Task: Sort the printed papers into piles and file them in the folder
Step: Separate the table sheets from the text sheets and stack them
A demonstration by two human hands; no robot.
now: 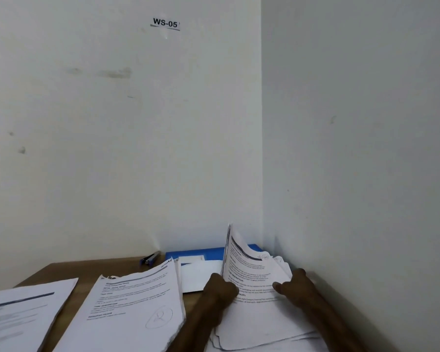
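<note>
A loose stack of printed papers (259,323) lies at the right of the wooden desk, by the side wall. My left hand (220,288) grips the left edge of a lifted sheet (241,262), which stands tilted up from the stack. Resting on the stack's right part, my right hand (294,284) pinches several sheet edges. A sorted pile (135,303) lies in the middle of the desk and another pile (21,311) at the left. The blue folder (214,252) lies flat against the back wall, partly hidden by the lifted sheet.
A blue stapler (150,257) sits near the back wall left of the folder. A white sheet (198,275) lies in front of the folder. White walls close the desk (69,269) at the back and right. A label reading WS-05 (165,23) is stuck high on the back wall.
</note>
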